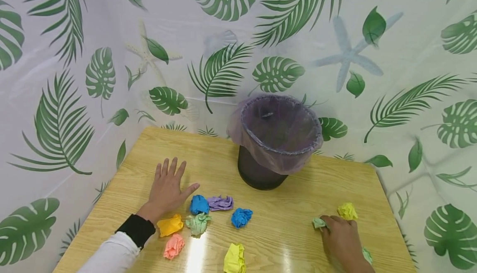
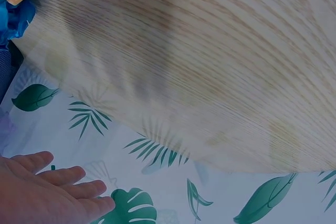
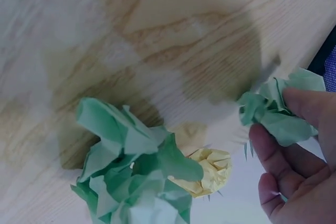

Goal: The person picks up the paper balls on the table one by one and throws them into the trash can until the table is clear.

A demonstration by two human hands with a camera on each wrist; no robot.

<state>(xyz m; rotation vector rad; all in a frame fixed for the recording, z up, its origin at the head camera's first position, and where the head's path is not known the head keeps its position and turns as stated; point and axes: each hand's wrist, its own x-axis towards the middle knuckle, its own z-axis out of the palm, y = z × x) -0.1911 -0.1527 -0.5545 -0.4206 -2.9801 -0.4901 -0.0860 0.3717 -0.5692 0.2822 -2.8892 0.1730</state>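
My right hand (image 1: 340, 240) pinches a crumpled light green paper ball (image 3: 281, 106) between thumb and fingers, over the right part of the table. Beyond that hand lies a yellow paper ball (image 1: 347, 211); another green paper ball (image 3: 136, 171) lies close to the wrist, mostly hidden from the head view. My left hand (image 1: 167, 190) has its fingers spread and holds nothing. Near it are a blue paper ball (image 1: 199, 204), a purple one (image 1: 220, 203), an orange one (image 1: 170, 225), a green one (image 1: 198, 223) and a pink one (image 1: 174, 246).
A black bin (image 1: 257, 169) with a translucent purple liner (image 1: 294, 161) folded over its rim stands at the table's back. Another blue paper ball (image 1: 241, 218) and a yellow one (image 1: 234, 259) lie mid-table. Leaf-printed sheeting (image 1: 223, 70) surrounds the wooden table (image 1: 283, 215).
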